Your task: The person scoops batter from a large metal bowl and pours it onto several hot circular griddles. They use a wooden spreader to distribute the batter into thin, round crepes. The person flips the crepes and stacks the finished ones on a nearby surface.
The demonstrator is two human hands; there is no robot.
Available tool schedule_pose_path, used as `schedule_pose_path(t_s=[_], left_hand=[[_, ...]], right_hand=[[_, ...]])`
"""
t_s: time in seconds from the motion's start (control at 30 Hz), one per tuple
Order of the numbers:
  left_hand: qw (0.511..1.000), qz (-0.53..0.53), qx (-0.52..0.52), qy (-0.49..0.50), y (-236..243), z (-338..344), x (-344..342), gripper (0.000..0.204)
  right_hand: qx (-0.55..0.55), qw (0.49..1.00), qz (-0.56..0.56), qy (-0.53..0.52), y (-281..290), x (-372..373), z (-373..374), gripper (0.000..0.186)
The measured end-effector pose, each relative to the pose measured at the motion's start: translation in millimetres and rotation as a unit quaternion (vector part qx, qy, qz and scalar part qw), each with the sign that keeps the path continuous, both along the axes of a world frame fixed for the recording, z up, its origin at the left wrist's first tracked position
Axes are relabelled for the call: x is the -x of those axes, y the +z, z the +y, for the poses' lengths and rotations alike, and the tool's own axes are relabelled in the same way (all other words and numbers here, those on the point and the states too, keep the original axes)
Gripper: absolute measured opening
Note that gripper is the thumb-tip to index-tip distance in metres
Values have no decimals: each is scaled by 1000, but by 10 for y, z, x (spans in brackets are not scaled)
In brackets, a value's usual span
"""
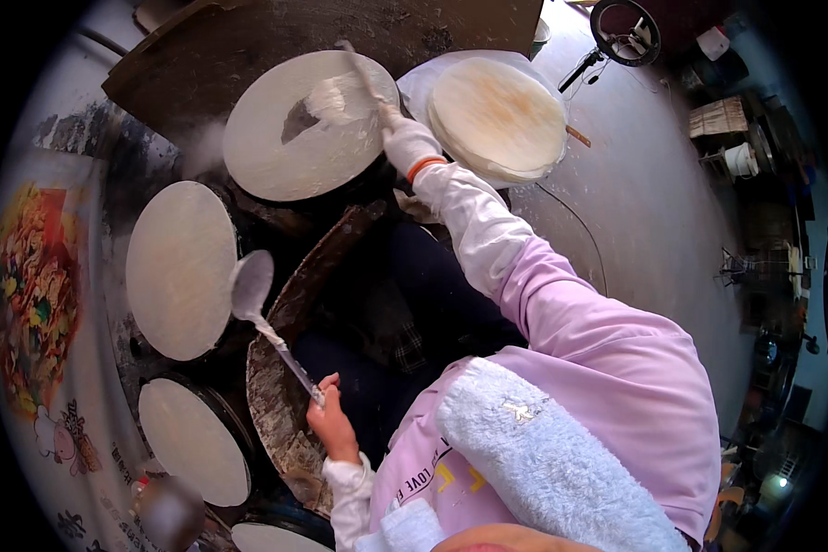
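Note:
My right hand [407, 138], in a white glove with an orange band, grips a long flat spreader [359, 69] over a round griddle of white batter [276, 166]. The batter has a dark bare patch and a thick wet smear beside it. My bare left hand [331, 414] holds a metal ladle [253, 285], its batter-coated bowl raised beside another griddle with a pale round sheet [177, 267]. Right of my right hand, a stack of thin round flatbreads [497, 110], browned on top, lies on a white surface.
More coated griddles [189, 432] run down the left, beside a printed food banner [37, 294]. A rusty curved rim [276, 405] borders my legs. A brown board [184, 46] stands behind the griddles. A ring light [621, 32], cables and cluttered containers [741, 161] are at the right.

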State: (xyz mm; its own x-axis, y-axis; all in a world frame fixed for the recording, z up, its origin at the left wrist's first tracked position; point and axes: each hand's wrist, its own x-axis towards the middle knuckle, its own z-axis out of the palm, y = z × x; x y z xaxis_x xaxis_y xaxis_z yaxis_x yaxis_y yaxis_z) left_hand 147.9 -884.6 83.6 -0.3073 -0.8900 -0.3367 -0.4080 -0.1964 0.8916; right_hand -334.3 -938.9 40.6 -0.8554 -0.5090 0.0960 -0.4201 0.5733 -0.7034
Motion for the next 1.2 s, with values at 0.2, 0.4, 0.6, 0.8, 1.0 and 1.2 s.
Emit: schedule_pose_path(t_s=[0.2,0.4,0.6,0.8,1.0,1.2], left_hand=[[953,191,-231,-41,1182,-313,273,29],[944,245,-215,-42,1452,-467,420,43],[945,228,-232,-39,1249,-749,773,41],[950,209,-225,-63,989,-1311,1255,36],[964,188,-178,-61,751,-1988,1897,28],[970,149,-163,-98,529,-2024,2462,18]], right_hand=[[-75,987,-20,144,137,-670,-129,42],[0,970,-243,-6,400,-719,699,47],[-7,973,-168,161,142,-1106,251,43],[-15,997,-54,61,155,-89,-5,42],[-130,943,-146,270,685,-365,383,45],[141,971,-141,135,-23,-636,618,44]])
